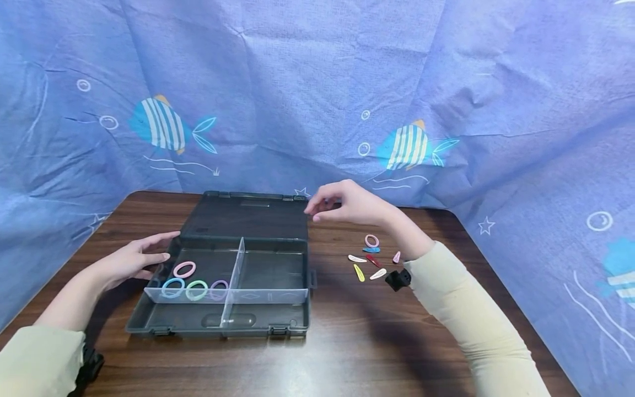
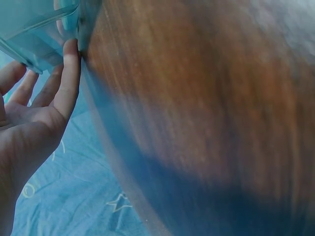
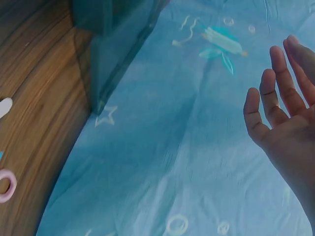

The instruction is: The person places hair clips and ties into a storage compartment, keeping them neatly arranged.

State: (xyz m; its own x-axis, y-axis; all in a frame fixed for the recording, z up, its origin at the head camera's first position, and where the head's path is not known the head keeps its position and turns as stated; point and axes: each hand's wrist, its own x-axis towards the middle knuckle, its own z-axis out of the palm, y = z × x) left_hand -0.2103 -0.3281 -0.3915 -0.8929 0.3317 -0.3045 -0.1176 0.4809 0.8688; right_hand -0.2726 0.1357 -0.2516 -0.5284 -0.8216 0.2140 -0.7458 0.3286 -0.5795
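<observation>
A dark see-through storage box (image 1: 270, 325) lies on the table, its lid (image 1: 248, 218) folded back. Pink (image 1: 177, 273), blue (image 1: 165, 285), green (image 1: 190, 292) and purple (image 1: 213, 286) hair ties lie in its back left compartment. My left hand (image 1: 126, 262) touches the box's left side with its fingertips; the left wrist view shows these fingers (image 2: 71, 73) fairly straight against the wall. Above the table, beside the lid's right edge, hangs my right hand (image 1: 347, 204). Its fingers are loosely bent and hold nothing. The right wrist view shows its palm bare.
Right of the box, a pink hair tie (image 1: 367, 240) lies on the table (image 1: 342, 342) with several snap hair clips: blue (image 1: 371, 250), red (image 1: 372, 259), yellow (image 1: 359, 272), pink (image 1: 396, 257) and white (image 1: 378, 274). Clear dividers (image 1: 268, 296) split the box. A blue fish-print cloth (image 1: 307, 110) hangs behind.
</observation>
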